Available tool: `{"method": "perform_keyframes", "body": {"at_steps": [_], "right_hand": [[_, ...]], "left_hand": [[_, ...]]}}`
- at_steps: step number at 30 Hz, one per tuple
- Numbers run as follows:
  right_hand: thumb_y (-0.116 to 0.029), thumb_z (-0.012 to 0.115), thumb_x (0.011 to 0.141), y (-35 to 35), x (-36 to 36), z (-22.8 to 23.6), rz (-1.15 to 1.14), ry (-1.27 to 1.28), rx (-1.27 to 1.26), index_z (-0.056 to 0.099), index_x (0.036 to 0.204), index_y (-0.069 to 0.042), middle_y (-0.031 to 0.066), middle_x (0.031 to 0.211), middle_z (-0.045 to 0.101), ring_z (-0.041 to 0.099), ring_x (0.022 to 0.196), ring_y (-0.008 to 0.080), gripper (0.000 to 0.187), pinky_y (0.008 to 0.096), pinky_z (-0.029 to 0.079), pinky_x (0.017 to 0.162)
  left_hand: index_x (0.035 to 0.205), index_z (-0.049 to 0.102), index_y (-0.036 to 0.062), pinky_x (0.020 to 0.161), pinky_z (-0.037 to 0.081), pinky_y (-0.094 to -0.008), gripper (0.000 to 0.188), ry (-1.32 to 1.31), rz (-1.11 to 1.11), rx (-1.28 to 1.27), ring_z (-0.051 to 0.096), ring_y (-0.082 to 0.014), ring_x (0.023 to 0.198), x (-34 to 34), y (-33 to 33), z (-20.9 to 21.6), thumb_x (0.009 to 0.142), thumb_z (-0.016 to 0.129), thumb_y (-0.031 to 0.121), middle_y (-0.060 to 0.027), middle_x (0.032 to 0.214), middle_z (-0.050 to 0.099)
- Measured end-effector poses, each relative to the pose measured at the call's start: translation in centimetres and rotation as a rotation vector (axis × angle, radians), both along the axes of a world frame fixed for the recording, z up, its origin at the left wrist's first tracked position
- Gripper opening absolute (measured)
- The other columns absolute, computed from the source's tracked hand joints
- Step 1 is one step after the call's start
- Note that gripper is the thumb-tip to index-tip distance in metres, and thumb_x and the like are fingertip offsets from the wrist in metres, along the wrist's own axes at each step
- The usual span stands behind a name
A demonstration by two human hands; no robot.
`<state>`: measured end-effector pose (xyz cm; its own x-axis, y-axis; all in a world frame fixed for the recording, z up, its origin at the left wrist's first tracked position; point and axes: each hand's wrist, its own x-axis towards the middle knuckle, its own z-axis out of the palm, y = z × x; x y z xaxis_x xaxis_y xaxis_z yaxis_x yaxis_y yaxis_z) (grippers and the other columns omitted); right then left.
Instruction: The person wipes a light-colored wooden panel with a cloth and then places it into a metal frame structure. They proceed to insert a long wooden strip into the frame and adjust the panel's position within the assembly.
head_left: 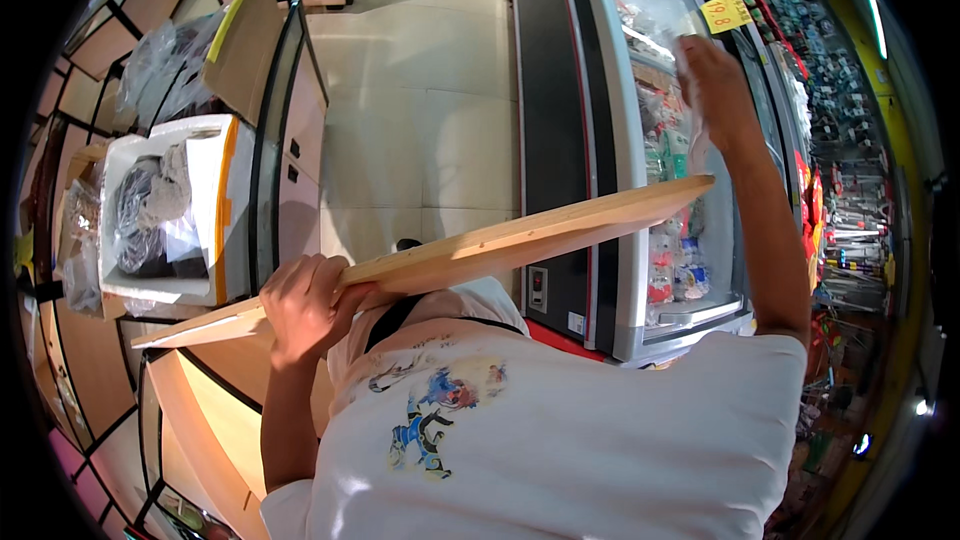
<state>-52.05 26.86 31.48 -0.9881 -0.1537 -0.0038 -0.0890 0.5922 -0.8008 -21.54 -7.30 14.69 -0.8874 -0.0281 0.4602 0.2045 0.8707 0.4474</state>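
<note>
A long pale wooden board lies slantwise across the front of my body, its right end reaching over the edge of a glass-topped freezer. My left hand is closed round the board toward its left end, fingers over the top edge. Above the freezer's glass, my right hand is raised with its fingers curled. Something whitish shows at those fingertips, but I cannot make out what it is. Under the glass are colourful packages. A yellow tag sits just beyond my right hand.
At left, a white foam box holding plastic-wrapped goods stands on a counter beside an opened cardboard box. Tiled floor runs between counter and freezer. Racks of small hanging goods line the right side.
</note>
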Motion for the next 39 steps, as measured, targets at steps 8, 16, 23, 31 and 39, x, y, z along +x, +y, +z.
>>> {"method": "perform_keyframes", "body": {"at_steps": [8, 16, 23, 31, 39], "right_hand": [[-0.033, 0.047, 0.105, 9.4, -1.4, 1.8, -0.341, 0.404, -0.348, 0.064, 0.114, -0.003, -0.001, 0.081, 0.058, 0.049, 0.065, 0.0066, 0.036, 0.0215, 0.039, 0.057], [-0.023, 0.063, 0.096, 3.8, 5.3, -3.3, 0.063, 0.374, 0.131, 0.061, 0.113, -0.005, 0.0031, 0.093, 0.061, 0.055, 0.084, 0.0126, 0.025, 0.0284, 0.044, 0.081], [-0.012, 0.061, 0.08, -12.5, 14.4, -13.1, 0.935, 0.795, 0.322, 0.057, 0.087, -0.005, 0.0113, 0.082, 0.059, 0.062, 0.074, 0.029, 0.011, 0.0426, 0.048, 0.064], [-0.017, 0.06, 0.091, -2.3, 3.4, -14.9, -0.088, 0.686, 0.524, 0.061, 0.093, -0.005, 0.0162, 0.085, 0.064, 0.061, 0.079, 0.0372, 0.012, 0.0489, 0.048, 0.07], [-0.017, 0.061, 0.083, -9.1, 6.4, -16.8, 0.341, 0.802, 0.752, 0.062, 0.076, -0.01, 0.0095, 0.077, 0.062, 0.064, 0.075, 0.028, 0.01, 0.0426, 0.05, 0.064]], "left_hand": [[0.077, 0.06, 0.0082, 0.052, 0.042, -0.0372, 0.038, 0.065, -0.014, -0.002, 0.053, -0.0268, 0.057, -0.9, 0.4, -0.3, 0.077, 0.078, 0.041, -0.0054, 0.064, 0.051], [0.075, 0.061, 0.0073, 0.049, 0.043, -0.0379, 0.037, 0.018, -0.016, 0.029, 0.056, -0.0284, 0.055, -2.2, 0.0, -0.2, 0.072, 0.083, 0.037, -0.0069, 0.063, 0.055], [0.082, 0.064, 0.0068, 0.049, 0.045, -0.0392, 0.037, -0.084, -0.053, -0.002, 0.063, -0.0315, 0.059, -5.1, -0.6, -2.1, 0.076, 0.081, 0.039, -0.0099, 0.068, 0.064], [0.084, 0.064, 0.0072, 0.059, 0.047, -0.045, 0.038, -0.341, 0.058, 0.068, 0.064, -0.036, 0.067, -5.2, -0.6, -4.0, 0.082, 0.073, 0.044, -0.0138, 0.07, 0.065], [0.081, 0.063, 0.0058, 0.051, 0.046, -0.0413, 0.034, -0.215, 0.071, 0.054, 0.063, -0.0333, 0.058, -5.0, -1.9, -3.5, 0.079, 0.078, 0.037, -0.012, 0.068, 0.065]]}}
